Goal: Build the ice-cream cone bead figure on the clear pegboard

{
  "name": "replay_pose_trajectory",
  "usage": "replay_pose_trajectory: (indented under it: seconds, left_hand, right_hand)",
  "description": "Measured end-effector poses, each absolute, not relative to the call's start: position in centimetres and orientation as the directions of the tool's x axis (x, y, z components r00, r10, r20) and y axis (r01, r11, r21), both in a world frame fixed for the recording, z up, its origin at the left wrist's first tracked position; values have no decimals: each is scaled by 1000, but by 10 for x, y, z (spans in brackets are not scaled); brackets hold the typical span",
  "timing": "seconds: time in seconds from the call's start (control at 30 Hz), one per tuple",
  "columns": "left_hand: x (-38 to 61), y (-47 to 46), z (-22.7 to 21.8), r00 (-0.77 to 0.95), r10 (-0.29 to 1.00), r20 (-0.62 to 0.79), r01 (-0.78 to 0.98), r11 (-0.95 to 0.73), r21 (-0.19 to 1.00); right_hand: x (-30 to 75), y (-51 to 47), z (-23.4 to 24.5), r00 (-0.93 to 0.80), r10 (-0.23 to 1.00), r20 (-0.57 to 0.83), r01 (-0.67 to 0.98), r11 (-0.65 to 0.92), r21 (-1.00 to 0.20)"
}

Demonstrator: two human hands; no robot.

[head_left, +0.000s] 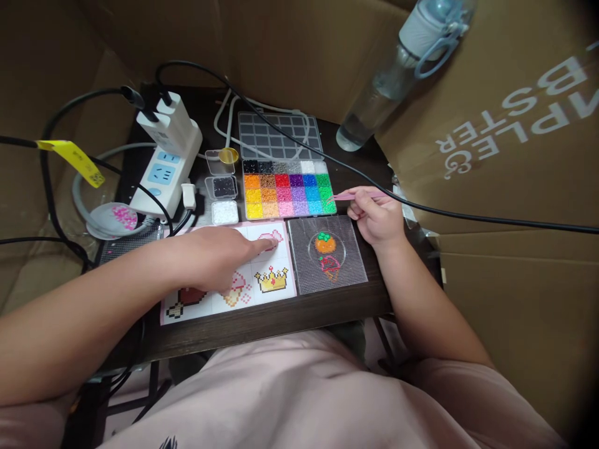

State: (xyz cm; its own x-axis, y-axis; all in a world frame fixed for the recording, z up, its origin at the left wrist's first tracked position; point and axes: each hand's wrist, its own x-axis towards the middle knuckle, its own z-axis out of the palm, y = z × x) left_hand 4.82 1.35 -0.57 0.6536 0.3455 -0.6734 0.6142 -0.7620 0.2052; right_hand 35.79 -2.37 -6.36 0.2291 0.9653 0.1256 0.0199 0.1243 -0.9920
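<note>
The left hand (219, 252) reaches over the picture sheet (281, 252), which lies along the near edge of the desk (262, 325). Its index finger is stretched out onto the pink drawing (277, 238) in the sheet's far right part; the other fingers are mostly hidden, so I cannot tell whether they are spread or pressed together. Below the hand show an ice cream drawing (238, 288) and a yellow crown drawing (272, 280)

The right hand (378, 215), at the right edge of the desk, pinches pink tweezers (360, 196) between thumb and fingers. The tweezers point left, their tips by the green beads at the right side of the bead box (290, 190); I cannot tell if the tips meet

Just right of the sheet, near the desk's near right corner, lies a clear pegboard (353, 274) bearing an orange fruit (324, 244) of beads and, nearer, a partly filled bead ice cream (330, 267). The bead box sits beyond both, its lid (276, 134) open towards the far edge. Small boxes of black beads (223, 187) and white beads (225, 212) stand beside it on the left. A water bottle (374, 103) stands by the far right corner, and a power strip (161, 181) towards the left edge, near a dish (100, 218) with pink beads (124, 217)
</note>
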Motion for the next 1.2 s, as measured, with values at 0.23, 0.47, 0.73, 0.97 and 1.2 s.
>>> replay_pose_trajectory:
  seconds: [0.23, 0.47, 0.73, 0.97, 1.2]
  left_hand:
    - [45, 14, -5, 676, 335, -656, 611, -753, 244]
    - [42, 14, -8, 689, 329, -645, 605, -751, 264]
    - [40, 14, -11, 718, 336, -610, 591, -758, 278]
    - [42, 14, -10, 706, 330, -626, 596, -754, 275]
    - [42, 13, -10, 675, 354, -648, 632, -730, 260]
  right_hand:
    - [358, -25, -63, 237, 962, 136, 93, 116, -989]
    - [357, -24, -63, 216, 967, 138, 73, 125, -989]
    - [357, -25, -62, 226, 965, 135, 66, 123, -990]
    - [357, -25, -63, 226, 966, 127, 29, 124, -992]
    - [357, -25, -62, 219, 966, 136, 91, 119, -989]
